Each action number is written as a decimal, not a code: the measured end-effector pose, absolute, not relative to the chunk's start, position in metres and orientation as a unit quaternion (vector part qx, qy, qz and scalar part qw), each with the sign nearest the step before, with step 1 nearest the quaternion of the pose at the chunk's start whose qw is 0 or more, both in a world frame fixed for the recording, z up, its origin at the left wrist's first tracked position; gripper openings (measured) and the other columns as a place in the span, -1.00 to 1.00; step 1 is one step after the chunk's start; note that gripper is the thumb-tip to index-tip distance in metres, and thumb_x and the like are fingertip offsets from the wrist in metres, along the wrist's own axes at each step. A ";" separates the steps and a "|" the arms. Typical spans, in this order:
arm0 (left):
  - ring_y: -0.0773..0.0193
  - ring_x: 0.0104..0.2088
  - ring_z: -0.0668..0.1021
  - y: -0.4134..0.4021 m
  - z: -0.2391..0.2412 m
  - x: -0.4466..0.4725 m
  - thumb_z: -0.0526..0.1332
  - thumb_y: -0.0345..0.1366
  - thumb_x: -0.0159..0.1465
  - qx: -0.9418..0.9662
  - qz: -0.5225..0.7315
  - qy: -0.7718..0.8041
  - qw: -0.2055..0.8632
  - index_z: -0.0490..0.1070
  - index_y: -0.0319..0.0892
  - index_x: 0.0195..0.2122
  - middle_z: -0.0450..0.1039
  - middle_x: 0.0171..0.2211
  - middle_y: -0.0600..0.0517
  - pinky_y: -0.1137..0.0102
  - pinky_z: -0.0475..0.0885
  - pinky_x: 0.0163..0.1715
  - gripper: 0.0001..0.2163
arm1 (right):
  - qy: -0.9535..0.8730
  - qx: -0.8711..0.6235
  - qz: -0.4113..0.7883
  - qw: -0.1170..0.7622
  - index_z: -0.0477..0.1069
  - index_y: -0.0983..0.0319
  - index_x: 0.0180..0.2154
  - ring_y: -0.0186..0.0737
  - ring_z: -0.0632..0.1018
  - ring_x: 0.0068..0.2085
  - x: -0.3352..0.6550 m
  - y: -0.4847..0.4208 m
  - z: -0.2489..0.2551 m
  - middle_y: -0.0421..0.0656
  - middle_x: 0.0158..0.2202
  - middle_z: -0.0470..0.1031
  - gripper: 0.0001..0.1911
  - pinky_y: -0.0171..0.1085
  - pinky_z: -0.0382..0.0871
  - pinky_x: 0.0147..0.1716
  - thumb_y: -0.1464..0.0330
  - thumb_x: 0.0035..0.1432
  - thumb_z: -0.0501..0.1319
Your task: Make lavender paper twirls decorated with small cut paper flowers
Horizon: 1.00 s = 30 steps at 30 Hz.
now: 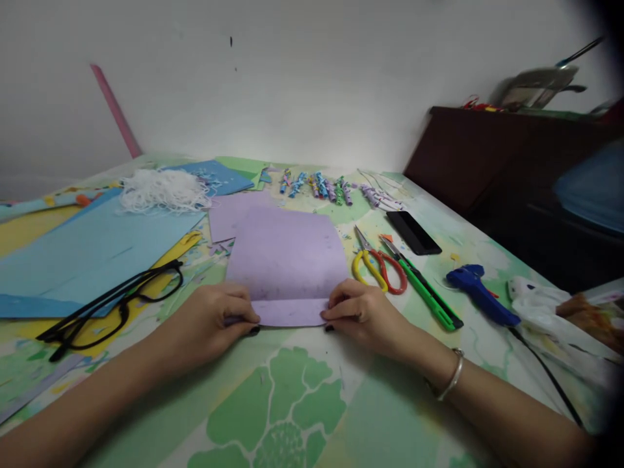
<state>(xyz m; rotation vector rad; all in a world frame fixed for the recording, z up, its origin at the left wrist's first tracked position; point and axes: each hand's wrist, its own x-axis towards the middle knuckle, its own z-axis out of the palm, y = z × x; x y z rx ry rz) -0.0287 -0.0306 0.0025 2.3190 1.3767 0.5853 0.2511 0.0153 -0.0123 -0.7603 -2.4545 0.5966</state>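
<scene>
A sheet of purple paper (287,253) lies in front of me, its near edge folded over into a narrow strip. My left hand (217,318) pinches the strip's left end between thumb and fingers. At the right end, my right hand (363,315) grips the same fold, and a silver bangle circles that wrist. Right of the paper are scissors (397,273) with one red and one yellow handle loop. Beside them rests a green utility knife (431,296). Behind the sheet lies another piece of purple paper (227,214), partly covered by it.
Black glasses (119,312) lie on blue paper (112,247) and yellow paper at left. White shredded strands (163,190) sit behind. Several small rolled paper pieces (319,186) line the back. A black phone (413,232) and a blue glue gun (482,296) with a cord are at right.
</scene>
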 end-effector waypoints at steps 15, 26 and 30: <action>0.27 -0.59 0.36 -0.023 -0.006 -0.017 0.13 -0.13 0.07 0.719 0.241 0.623 0.192 0.43 -0.12 -0.63 0.41 -0.65 0.08 0.40 0.18 -0.55 -0.76 | -0.801 -0.478 0.297 0.204 0.53 0.22 -0.43 -0.38 0.38 -0.51 0.238 0.027 -0.003 -0.26 -0.56 0.46 -0.89 -0.36 0.14 -0.51 0.53 -0.01 0.28; 0.23 -0.51 0.36 -0.017 -0.009 -0.016 0.06 -0.10 0.07 0.691 0.192 0.662 0.218 0.35 -0.13 -0.59 0.36 -0.62 0.07 0.37 0.16 -0.49 -0.75 | -0.887 -0.332 0.008 0.321 0.48 0.22 -0.35 -0.13 0.40 -0.19 0.233 0.015 -0.016 -0.08 -0.24 0.50 -0.72 -0.13 0.19 -0.19 0.63 0.13 0.07; 0.25 -0.53 0.35 -0.016 -0.009 -0.018 0.04 -0.09 0.10 0.702 0.196 0.652 0.209 0.28 -0.14 -0.61 0.32 -0.63 0.08 0.38 0.14 -0.51 -0.73 | -0.914 -0.289 -0.014 0.286 0.49 0.25 -0.28 -0.12 0.40 -0.23 0.230 0.013 -0.016 -0.04 -0.28 0.51 -0.75 -0.15 0.23 -0.22 0.51 0.26 0.04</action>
